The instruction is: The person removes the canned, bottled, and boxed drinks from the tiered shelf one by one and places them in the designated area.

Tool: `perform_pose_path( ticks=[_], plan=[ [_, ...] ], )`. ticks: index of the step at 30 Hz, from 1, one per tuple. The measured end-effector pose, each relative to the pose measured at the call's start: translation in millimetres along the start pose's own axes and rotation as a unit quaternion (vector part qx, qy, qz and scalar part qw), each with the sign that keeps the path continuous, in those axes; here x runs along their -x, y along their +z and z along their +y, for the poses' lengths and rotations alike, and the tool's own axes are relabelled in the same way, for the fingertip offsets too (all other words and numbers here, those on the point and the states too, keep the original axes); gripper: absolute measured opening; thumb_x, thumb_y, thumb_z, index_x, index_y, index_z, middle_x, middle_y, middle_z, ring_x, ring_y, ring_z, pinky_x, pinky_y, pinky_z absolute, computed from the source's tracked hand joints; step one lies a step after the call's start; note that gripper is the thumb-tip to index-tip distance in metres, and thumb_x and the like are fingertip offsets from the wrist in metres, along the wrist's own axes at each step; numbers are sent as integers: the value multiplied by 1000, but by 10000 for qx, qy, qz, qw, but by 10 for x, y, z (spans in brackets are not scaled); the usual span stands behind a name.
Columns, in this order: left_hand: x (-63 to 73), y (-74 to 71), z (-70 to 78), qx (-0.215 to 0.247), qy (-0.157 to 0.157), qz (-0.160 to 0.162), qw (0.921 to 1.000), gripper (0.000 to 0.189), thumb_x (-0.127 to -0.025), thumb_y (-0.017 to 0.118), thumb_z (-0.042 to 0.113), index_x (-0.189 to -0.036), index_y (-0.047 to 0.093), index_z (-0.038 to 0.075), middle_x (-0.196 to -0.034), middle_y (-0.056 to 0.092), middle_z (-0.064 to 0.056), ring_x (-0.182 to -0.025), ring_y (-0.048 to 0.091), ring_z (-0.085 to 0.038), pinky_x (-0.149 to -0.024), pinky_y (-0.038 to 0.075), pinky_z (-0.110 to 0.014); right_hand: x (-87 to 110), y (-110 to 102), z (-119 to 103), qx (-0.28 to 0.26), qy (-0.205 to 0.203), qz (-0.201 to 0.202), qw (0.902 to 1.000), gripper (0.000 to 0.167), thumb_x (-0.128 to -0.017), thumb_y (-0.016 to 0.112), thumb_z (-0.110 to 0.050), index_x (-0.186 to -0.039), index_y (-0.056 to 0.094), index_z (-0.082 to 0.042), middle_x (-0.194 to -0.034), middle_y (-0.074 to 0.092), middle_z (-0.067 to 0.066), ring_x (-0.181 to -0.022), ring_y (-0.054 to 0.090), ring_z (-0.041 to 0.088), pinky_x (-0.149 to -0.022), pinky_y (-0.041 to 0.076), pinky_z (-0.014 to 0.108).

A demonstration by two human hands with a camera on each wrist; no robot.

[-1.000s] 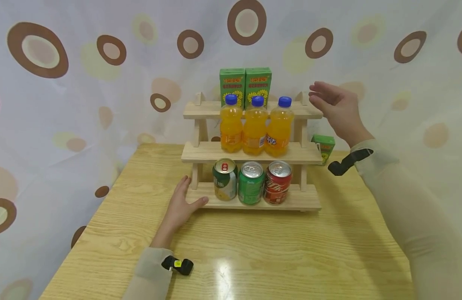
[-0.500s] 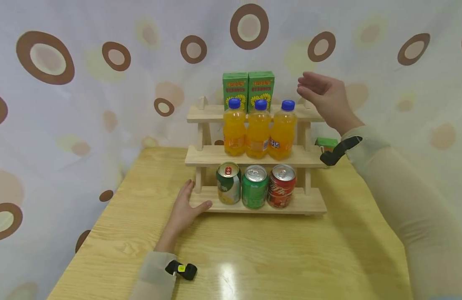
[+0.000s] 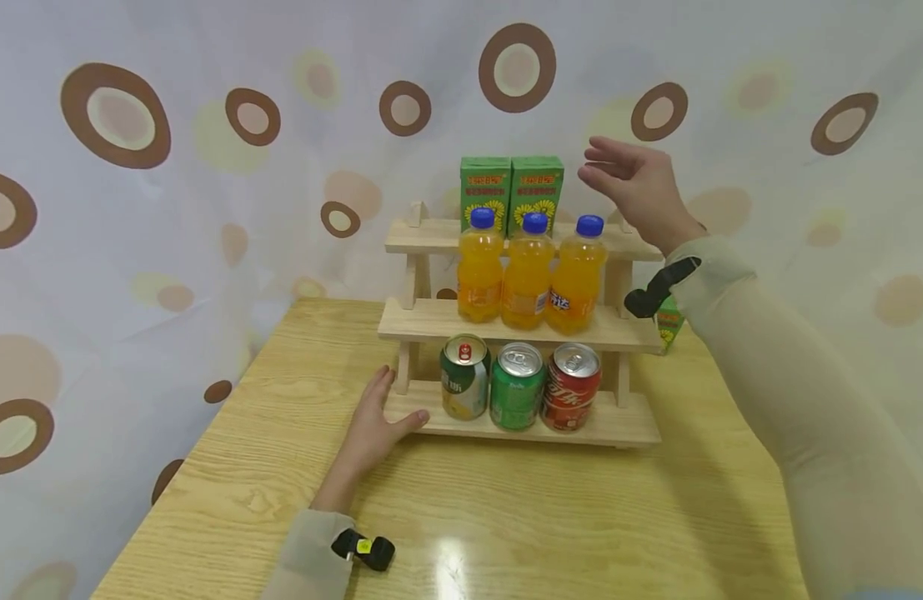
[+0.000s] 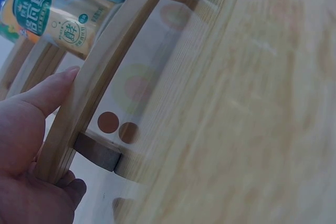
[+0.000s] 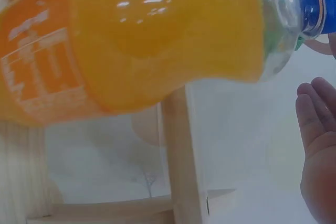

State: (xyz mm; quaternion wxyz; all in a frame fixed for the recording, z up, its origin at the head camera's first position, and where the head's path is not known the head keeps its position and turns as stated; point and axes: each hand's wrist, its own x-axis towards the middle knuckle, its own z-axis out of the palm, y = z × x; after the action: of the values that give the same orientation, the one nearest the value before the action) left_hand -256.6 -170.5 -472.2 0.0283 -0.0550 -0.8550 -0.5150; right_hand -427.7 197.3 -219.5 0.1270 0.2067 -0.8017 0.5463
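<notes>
A three-tier wooden display rack (image 3: 408,321) stands on the table. My left hand (image 3: 374,425) grips the left end of its bottom board; in the left wrist view the thumb lies on the board and fingertips show past its other side. My right hand (image 3: 637,187) hovers, holding nothing, above the right part of the top tier, beside two green drink cartons (image 3: 536,187). Below it on the middle tier stand three orange soda bottles (image 3: 579,271) with blue caps. The bottom tier carries a green-and-white can (image 3: 464,379), a green can (image 3: 517,387) and a red can (image 3: 571,387).
Another green carton (image 3: 669,323) stands on the table behind the rack's right end, partly hidden by the right wrist camera (image 3: 652,292). A patterned curtain (image 3: 318,125) hangs behind the wooden table (image 3: 551,517).
My right hand has moved left and slightly up, from beside the rack's right end to over its top tier. The left hand keeps its place on the rack. The head view has shifted slightly.
</notes>
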Motion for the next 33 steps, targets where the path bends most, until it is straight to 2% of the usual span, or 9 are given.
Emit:
perform_pose_path(
  ticks=[7,13,20,26,29,33],
  plan=[
    [21,-2,-5,-36,-35,-4,10000,97,-86,77,41,-156,23,1,-164,11,-11,-148,12,-32,-116,19,-53,-127,99,-38,-160,317,-296,9989,64,-91,71,-27,-149,46,-16,-146,49,14,-130,51,23,-110,37,37],
    [15,-4,-1,-93,-36,-1,10000,96,-86,76,42,-156,24,2,-163,13,-11,-148,13,-31,-116,21,-54,-206,160,-45,163,500,-532,9972,67,-91,71,-33,-151,44,-18,-148,49,9,-132,49,23,-112,35,41],
    [12,-1,21,-51,-84,-9,10000,96,-86,77,41,-155,24,1,-163,13,-10,-148,13,-31,-116,20,-53,-271,198,-69,540,527,-870,9933,70,-92,69,-37,-153,40,-19,-151,44,8,-136,45,26,-113,31,46],
    [11,9,30,-16,-72,-32,10000,95,-86,77,39,-155,24,1,-163,13,-10,-148,13,-31,-116,21,-53,-268,210,-69,982,588,-1075,9876,68,-94,65,-39,-153,39,-14,-140,56,10,-129,52,27,-111,37,42],
    [4,8,30,11,-55,-48,10000,96,-86,77,40,-155,24,1,-163,13,-10,-148,13,-31,-116,21,-53,-258,209,-64,1066,576,-1014,9874,64,-96,64,-36,-151,42,-12,-132,62,12,-124,56,27,-107,41,39],
    [-2,11,32,18,-52,-60,10000,96,-86,77,41,-156,23,2,-164,12,-9,-148,13,-31,-116,21,-54,-251,201,-67,1162,494,-923,9877,60,-97,63,-33,-149,44,-10,-131,63,13,-122,57,26,-106,42,38]
  ],
)
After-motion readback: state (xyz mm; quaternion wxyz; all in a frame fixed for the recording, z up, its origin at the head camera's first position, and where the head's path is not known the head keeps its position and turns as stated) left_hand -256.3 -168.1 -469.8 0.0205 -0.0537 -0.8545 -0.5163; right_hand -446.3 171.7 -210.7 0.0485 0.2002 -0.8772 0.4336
